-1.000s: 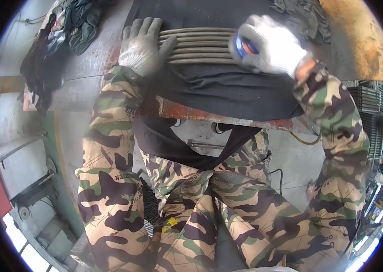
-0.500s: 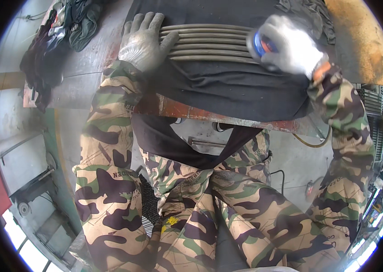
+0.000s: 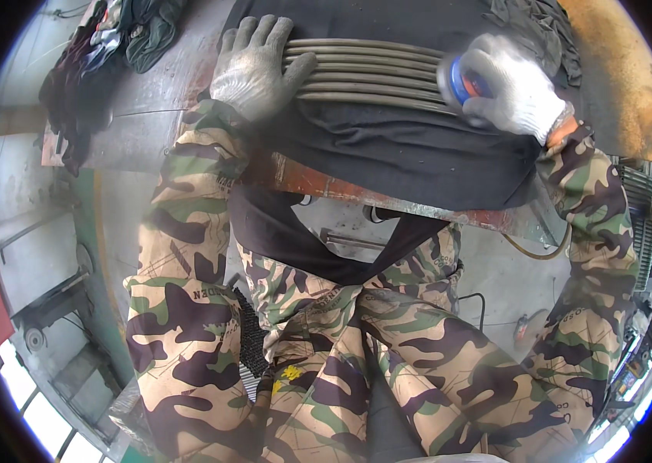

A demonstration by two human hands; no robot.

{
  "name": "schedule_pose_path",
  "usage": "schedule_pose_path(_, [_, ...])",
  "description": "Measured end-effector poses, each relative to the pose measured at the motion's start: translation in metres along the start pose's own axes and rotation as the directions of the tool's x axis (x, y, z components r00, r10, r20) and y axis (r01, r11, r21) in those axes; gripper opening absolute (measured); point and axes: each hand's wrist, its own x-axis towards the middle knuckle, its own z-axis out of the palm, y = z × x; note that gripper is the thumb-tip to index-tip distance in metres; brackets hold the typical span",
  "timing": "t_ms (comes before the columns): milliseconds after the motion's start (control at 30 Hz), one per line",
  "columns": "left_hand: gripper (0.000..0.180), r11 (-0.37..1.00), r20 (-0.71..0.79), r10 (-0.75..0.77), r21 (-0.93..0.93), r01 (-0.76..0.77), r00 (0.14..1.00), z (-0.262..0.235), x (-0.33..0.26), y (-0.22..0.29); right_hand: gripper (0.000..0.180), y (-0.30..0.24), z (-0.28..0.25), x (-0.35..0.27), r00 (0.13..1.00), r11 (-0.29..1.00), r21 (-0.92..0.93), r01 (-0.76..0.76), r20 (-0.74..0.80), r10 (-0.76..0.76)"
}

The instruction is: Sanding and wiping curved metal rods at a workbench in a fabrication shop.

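Centrally, a side-by-side row of slender, dull grey metal rods lies on a creased black cloth spread over a metal counter with a worn reddish edge. Their long axis runs left to right, the right ends slightly nearer the wearer, so that the row spans the space between the hands. The white-gloved left hand, palm down with fingers spread and thumb out, rests over the left ends, gripping nothing; the white-gloved right hand curls around a rounded blue-and-red object at the right ends, its contact obscured by blur
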Motion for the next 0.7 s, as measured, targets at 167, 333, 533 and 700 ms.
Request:
schedule_pose_path(167, [0.066,0.993,0.154,-0.047,-0.096,0.063,0.987,-0.022,-0.014,0.011,0.053,0.007,0.005,0.011,0.999,0.999,0.001,0.042,-0.022,-0.042])
schedule_pose_path(333, [0.063,0.987,0.161,-0.062,-0.136,0.084,0.985,-0.025,-0.027,0.018,0.054,-0.001,0.008,0.012,1.0,1.0,0.014,0.005,-0.014,-0.005])
schedule_pose_path(533, [0.057,0.987,0.038,-0.048,-0.153,0.053,0.998,-0.027,-0.019,0.021,0.053,-0.023,-0.01,-0.005,0.999,0.999,0.031,0.03,0.031,-0.031])
schedule_pose_path(700, [0.059,0.981,0.062,-0.125,-0.143,0.133,0.99,-0.009,-0.034,0.013,0.055,-0.035,0.002,0.01,0.997,0.998,0.041,0.044,0.056,-0.046])
